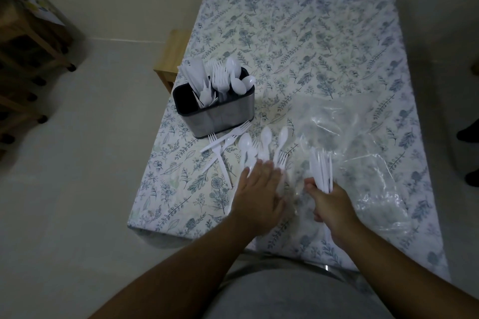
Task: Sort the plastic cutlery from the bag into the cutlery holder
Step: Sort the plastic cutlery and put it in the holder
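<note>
Left hand (256, 194) lies flat, fingers straight, pressing on the handles of a loose row of spoons and forks (261, 149) spread on the floral tablecloth (298, 41). Right hand (328, 201) grips a bundle of white cutlery (321, 169), fingers curled round the handles, tips pointing away over the clear plastic bag (363, 153) (crumpled, lying to the right). A few more forks (223, 141) lie crossed just in front of the cutlery holder (215, 114), which stands near the table's left edge with knives, forks and spoons upright in separate compartments.
</note>
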Available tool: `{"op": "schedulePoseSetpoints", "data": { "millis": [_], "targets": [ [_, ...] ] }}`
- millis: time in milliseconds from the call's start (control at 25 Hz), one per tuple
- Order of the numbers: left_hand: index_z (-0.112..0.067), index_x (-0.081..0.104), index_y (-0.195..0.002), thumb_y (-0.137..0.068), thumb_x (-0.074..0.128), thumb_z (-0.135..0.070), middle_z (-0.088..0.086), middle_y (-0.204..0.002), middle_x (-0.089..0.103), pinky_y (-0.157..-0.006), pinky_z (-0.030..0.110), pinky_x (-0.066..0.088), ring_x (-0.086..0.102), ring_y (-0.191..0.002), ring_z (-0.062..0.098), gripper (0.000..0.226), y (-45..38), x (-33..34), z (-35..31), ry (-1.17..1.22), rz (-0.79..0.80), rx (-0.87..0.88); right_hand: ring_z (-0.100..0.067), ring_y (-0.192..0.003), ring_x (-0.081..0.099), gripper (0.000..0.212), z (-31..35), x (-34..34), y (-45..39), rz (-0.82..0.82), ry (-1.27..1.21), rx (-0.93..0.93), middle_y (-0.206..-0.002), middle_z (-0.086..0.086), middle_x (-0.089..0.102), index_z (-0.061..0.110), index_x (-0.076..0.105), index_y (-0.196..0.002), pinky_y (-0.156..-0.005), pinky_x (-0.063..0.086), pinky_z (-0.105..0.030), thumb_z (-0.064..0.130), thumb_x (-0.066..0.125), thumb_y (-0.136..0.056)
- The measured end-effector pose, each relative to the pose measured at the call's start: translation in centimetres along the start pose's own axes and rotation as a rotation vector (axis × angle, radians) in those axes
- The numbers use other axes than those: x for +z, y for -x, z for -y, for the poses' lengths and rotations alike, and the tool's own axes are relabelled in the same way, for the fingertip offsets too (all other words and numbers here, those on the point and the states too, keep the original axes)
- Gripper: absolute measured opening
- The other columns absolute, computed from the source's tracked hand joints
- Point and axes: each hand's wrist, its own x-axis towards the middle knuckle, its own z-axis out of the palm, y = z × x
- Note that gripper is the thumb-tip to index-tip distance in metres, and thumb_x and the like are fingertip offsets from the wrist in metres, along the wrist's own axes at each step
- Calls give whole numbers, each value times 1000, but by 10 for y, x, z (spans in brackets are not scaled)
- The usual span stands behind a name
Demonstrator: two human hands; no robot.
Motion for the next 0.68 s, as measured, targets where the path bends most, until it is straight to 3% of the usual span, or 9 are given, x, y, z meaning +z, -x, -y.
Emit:
{"op": "schedulePoseSetpoints", "data": {
  "millis": [80,120,160,240,320,400,520,600,680],
  "targets": [
    [-22,27,-156,-98,29,-51,2,-167,16,-125,49,7,1,-155,22,65,4,-8,-3,137,-45,-100,-16,-51,47,20,4,1,2,1,-58,24,-77,-11,62,10,68,-106,-49,44,-30,27,67,-96],
    [-24,35,-152,-100,29,-51,-3,-162,28,-125,47,14,14,-154,18,59,5,-20,-10,294,-83,-154,-15,-50,48,22,8,4,4,0,-129,40,-77,-11,64,8,68,-103,-49,44,-30,28,68,-95],
    [-24,47,-144,-102,31,-49,-7,-149,46,-121,43,27,33,-145,13,51,4,-32,-21,538,-129,-261,-15,-49,50,24,18,6,6,0,-238,52,-74,-9,65,7,68,-100,-50,45,-30,30,70,-94],
    [-17,63,-124,-105,37,-44,-8,-119,64,-103,39,46,57,-118,12,42,-3,-55,-38,1232,-155,-691,-14,-51,56,26,45,9,10,40,-475,40,-65,-2,62,9,69,-93,-57,50,-34,35,71,-93],
    [-8,64,-120,-105,34,-49,8,-115,68,-89,38,51,63,-102,25,53,-12,-68,-45,1842,-83,-1116,-15,-59,63,24,76,13,16,128,-669,-8,-64,1,64,12,68,-90,-68,55,-37,36,71,-92],
    [-1,64,-123,-103,30,-53,17,-118,69,-88,36,52,65,-100,30,66,-21,-83,-52,2200,-28,-1230,-16,-63,65,22,97,26,28,189,-721,-51,-65,1,65,12,66,-88,-71,59,-38,33,70,-93],
    [-6,70,-112,-102,31,-53,14,-115,73,-101,40,49,67,-113,32,61,-29,-103,-66,2371,-139,-1112,-20,-63,67,25,103,51,45,205,-522,-113,-62,0,65,12,65,-84,-71,61,-43,34,70,-94],
    [-9,68,-118,-103,32,-51,12,-116,74,-102,41,48,68,-112,28,57,-27,-110,-66,2163,-176,-1059,-19,-59,64,26,105,53,45,195,-417,-162,-60,0,62,14,64,-84,-63,58,-38,38,70,-94],
    [-17,64,-122,-104,38,-46,5,-120,70,-101,38,46,63,-113,20,43,-18,-117,-50,1745,-232,-975,-16,-53,55,26,109,47,40,210,-257,-232,-60,1,58,17,63,-90,-53,49,-32,42,67,-94]
  ]
}}
